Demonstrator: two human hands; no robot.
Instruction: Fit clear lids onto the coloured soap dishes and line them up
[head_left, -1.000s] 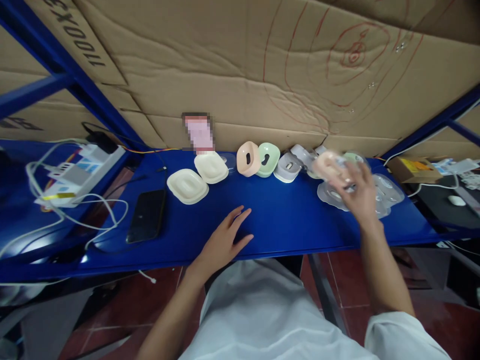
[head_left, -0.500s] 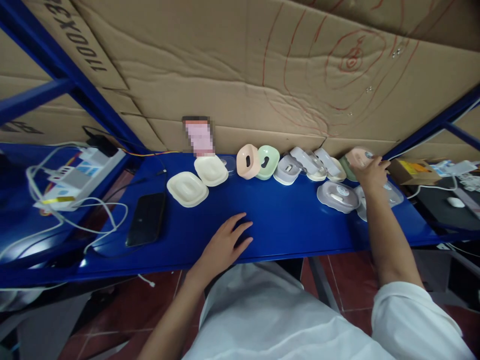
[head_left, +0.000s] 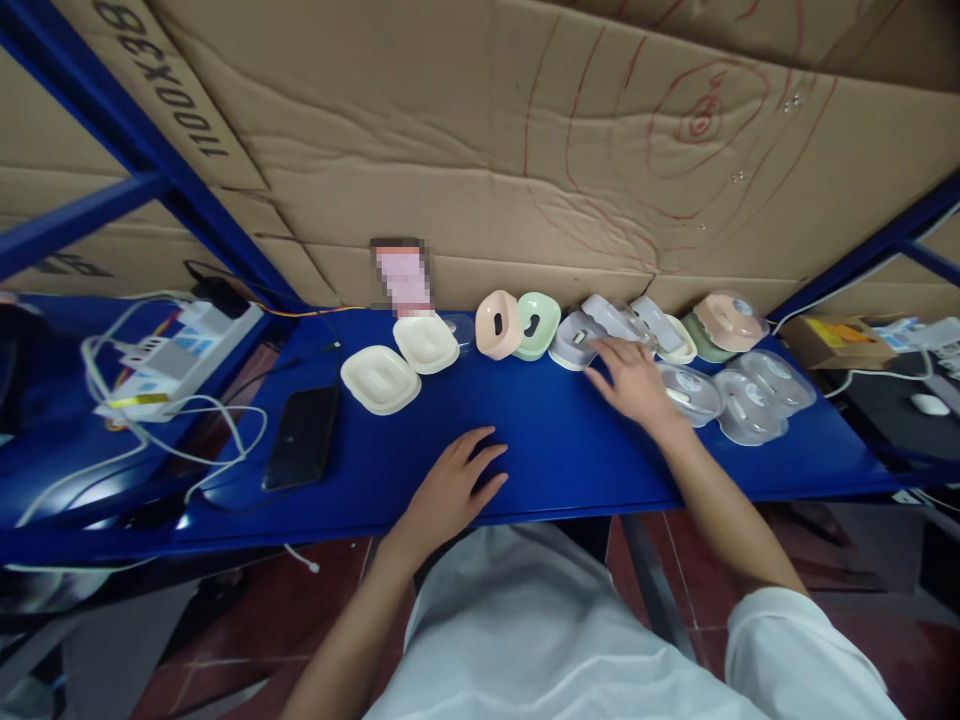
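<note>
My left hand (head_left: 450, 490) lies near the front edge of the blue table (head_left: 547, 440), fingers spread and holding nothing. My right hand (head_left: 634, 382), fingers stretched out, is over the table just beside the lavender soap box (head_left: 574, 338); whether its fingertips touch the box I cannot tell. Left of that box stand a green soap box (head_left: 546, 330) and a peach one (head_left: 496, 325), each with a dark slot. Two cream dishes (head_left: 381, 380) lie farther left. Right of my hand are clear-lidded soap boxes (head_left: 750, 408), and behind them a peach-topped box (head_left: 727, 318) rests on a green part.
A black phone (head_left: 301, 437) lies on the left, near a white power strip (head_left: 191, 360) with tangled cables. A blurred-out upright device (head_left: 405, 278) leans on the cardboard wall (head_left: 420, 120). At the right stands a small open carton (head_left: 836, 342).
My right hand has moved left from the peach-topped box to beside the lavender box, leaving the peach-topped box at the back right. My left hand stays in place.
</note>
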